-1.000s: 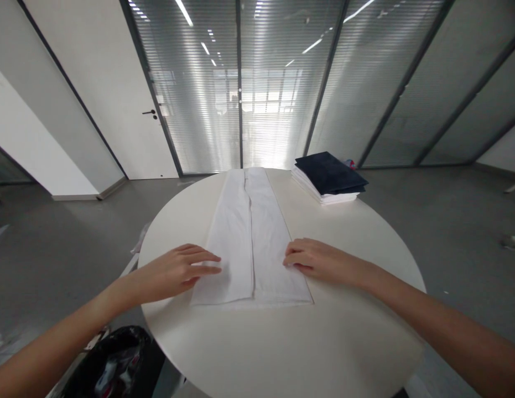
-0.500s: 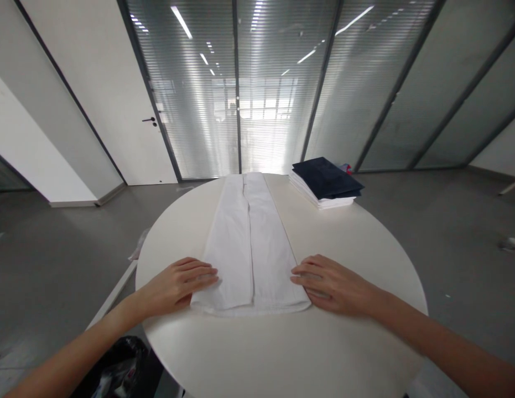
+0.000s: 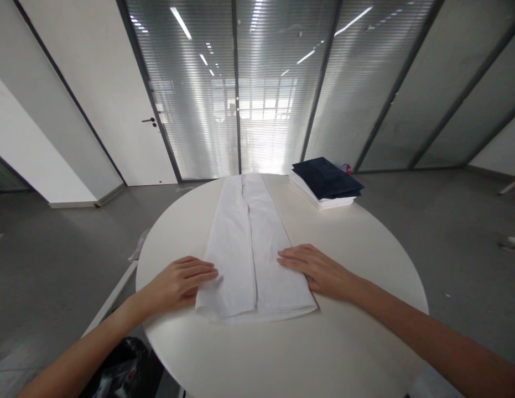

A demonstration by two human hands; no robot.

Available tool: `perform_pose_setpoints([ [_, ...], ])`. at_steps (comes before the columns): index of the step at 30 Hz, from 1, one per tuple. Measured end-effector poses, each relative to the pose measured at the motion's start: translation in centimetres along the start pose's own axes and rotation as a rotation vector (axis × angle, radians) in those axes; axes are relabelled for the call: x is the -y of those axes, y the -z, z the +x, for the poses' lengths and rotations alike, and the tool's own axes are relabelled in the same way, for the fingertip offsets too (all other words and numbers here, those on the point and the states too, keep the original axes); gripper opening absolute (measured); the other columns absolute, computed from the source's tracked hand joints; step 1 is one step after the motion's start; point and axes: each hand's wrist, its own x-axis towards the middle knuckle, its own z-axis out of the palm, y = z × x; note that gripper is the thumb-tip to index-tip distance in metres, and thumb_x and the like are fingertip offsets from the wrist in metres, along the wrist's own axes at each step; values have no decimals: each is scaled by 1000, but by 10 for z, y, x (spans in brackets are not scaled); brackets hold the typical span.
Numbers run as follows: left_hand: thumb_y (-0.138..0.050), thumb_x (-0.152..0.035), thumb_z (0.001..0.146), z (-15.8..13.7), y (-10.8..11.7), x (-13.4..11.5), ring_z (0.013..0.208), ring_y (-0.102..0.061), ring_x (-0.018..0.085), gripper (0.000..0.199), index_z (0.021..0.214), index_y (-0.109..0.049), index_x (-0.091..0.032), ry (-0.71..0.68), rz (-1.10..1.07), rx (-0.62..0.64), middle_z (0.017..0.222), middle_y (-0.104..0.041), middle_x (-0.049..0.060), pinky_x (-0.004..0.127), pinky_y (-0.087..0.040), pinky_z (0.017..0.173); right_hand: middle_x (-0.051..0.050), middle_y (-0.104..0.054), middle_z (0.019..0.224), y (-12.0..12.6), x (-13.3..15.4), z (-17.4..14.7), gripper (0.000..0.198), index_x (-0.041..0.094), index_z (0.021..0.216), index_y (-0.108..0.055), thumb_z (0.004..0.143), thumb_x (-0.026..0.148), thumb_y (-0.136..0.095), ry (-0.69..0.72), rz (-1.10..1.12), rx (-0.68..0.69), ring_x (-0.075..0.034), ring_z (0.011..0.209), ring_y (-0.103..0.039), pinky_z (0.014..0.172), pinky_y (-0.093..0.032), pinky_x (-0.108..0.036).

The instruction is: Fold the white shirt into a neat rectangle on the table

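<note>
A white folded cloth garment (image 3: pixel 234 243) lies lengthwise on the round white table (image 3: pixel 365 249), its two sides meeting at a seam down the middle. The wider end is nearest me. My left hand (image 3: pixel 178 283) rests at the garment's left edge, fingers stretched over the fabric, with its thumb hidden. On the right edge lies my right hand (image 3: pixel 319 268), its fingers extended flat across the cloth. Neither hand shows a grip on the fabric.
At the table's back right stands a stack of folded white cloth (image 3: pixel 311 193) topped by folded dark navy cloth (image 3: pixel 326 177). Below the table's left edge sits a bin with a black bag (image 3: pixel 133 354). A glass partition (image 3: pixel 274 88) rises behind the table.
My right hand has moved up and left, further onto the cloth. The garment's near end has shifted slightly right and toward me. My left hand stays almost in place.
</note>
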Motion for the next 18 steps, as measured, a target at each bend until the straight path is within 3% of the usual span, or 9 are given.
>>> perform_pose_setpoints([
  [8, -48, -11, 94, 3, -11, 24, 145, -35, 23, 68, 156, -29, -31, 155, 78, 82, 157, -40, 4, 46, -33, 117, -11, -62, 137, 3, -17, 4, 45, 24, 136, -59, 93, 15, -54, -34, -51, -44, -26, 122, -60, 102, -49, -45],
  [13, -53, -32, 96, 14, -12, 33, 149, -26, 27, 69, 158, -22, -32, 161, 65, 175, 163, -27, 4, 49, -25, 121, -9, -64, 135, 8, -27, 25, 50, 23, 134, -63, 87, 8, -59, 19, 15, 37, -24, 124, -60, 106, -47, -43],
  [18, -49, -41, 99, 13, -15, 37, 151, -21, 28, 66, 159, -20, -34, 170, 55, 223, 165, -21, 3, 51, -20, 122, -5, -62, 137, -4, -34, 22, 43, 28, 133, -64, 93, 13, -56, -35, 166, 33, -23, 131, -54, 112, -43, -43],
])
